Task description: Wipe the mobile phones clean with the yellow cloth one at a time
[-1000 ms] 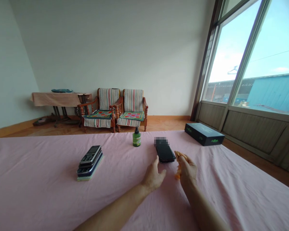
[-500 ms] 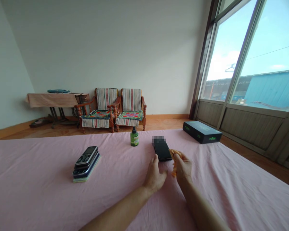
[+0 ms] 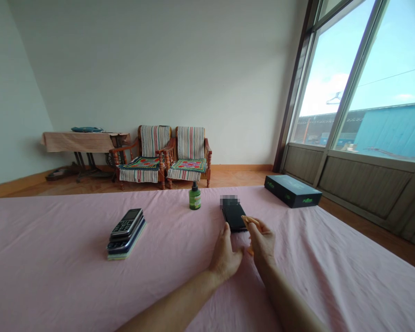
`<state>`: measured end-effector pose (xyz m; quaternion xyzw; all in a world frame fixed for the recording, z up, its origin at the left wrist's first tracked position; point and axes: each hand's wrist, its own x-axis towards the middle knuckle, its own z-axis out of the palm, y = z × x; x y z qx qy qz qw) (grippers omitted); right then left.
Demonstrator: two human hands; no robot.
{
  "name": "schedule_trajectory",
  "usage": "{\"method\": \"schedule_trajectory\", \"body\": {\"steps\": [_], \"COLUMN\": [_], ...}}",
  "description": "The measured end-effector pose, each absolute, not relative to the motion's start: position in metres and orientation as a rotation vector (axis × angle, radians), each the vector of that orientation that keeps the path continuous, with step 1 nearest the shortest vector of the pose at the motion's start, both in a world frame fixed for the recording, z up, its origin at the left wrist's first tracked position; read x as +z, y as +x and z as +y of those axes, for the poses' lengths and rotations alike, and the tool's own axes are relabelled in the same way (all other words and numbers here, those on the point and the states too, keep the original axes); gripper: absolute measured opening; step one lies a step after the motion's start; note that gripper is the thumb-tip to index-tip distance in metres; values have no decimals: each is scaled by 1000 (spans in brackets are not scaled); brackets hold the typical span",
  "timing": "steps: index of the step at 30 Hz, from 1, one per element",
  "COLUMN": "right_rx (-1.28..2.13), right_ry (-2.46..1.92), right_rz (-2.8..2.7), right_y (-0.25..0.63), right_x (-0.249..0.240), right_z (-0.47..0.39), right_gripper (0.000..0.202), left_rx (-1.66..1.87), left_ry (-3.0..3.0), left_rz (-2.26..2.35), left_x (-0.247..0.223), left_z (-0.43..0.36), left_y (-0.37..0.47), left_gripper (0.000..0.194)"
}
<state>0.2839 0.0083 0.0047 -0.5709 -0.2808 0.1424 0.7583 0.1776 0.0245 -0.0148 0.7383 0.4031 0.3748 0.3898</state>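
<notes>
Lower middle of the frame: left hand (image 3: 225, 256) with grip released, thumb spread, fingertips at the phone's near left corner; can't tell if touching. To its right, right hand (image 3: 263, 240), grip pinching an orange cloth (image 3: 251, 222) at the phone's near right corner. Phone (image 3: 234, 215) lies flat, right of centre, on the pink sheet (image 3: 62, 276); far end pixelated. Phone stack (image 3: 126, 233) lower left, keypad phone on top. Green bottle (image 3: 195, 200) upright near centre, just left of the phone. Black box (image 3: 292, 190) at right, near the sheet's far edge. Beyond: two chairs (image 3: 188, 167), left of centre; draped table (image 3: 74, 142) at left; window (image 3: 383, 83) upper right.
</notes>
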Motion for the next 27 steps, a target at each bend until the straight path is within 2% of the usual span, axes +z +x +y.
{"method": "schedule_trajectory", "body": {"steps": [9,19,27], "right_rx": [391,360,298], "right_ry": [-1277,-1290,-1317], "right_rz": [-635,-691,-802], "right_y": [286,287,292], "right_x": [4,1,-9], "right_z": [7,7,13], "right_gripper": [33,30,25], "left_rx": [956,945,894], "left_ry": [1934,2039,2133], "left_rz": [960,872,826], "left_x": [-17,-21,-19], "left_z": [20,20,18], "left_y": [176,176,174], "left_gripper": [85,95,96]}}
